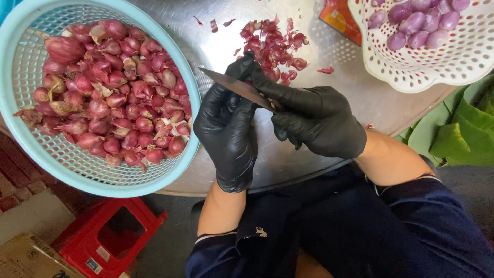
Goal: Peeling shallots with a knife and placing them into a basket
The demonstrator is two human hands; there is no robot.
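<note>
Two hands in black gloves meet over a round metal table (329, 77); the right hand (319, 121) is closed around the handle of a knife (239, 87), whose dull grey blade slants toward ten o'clock across the left hand (226, 131); the left hand is curled shut beneath the blade, its fingertips pinched together at the top (whatever it grips is hidden by the glove and the steel). At twelve o'clock from the hands lies a heap of peels (272, 46), thin, papery, reddish-pink scraps scattered on the metal. At nine o'clock, overhanging the table's edge, sits a pale blue basket (15, 128) piled with unpeeled shallots (110, 87), their skins glossy red-brown, some with dry tan tips. At two o'clock a white perforated basket (453, 62) holds peeled shallots (417, 20), smooth and pale purple. Green leaves (458, 134) lie at three o'clock; a red plastic stool (110, 237) stands on the floor at seven o'clock.
</note>
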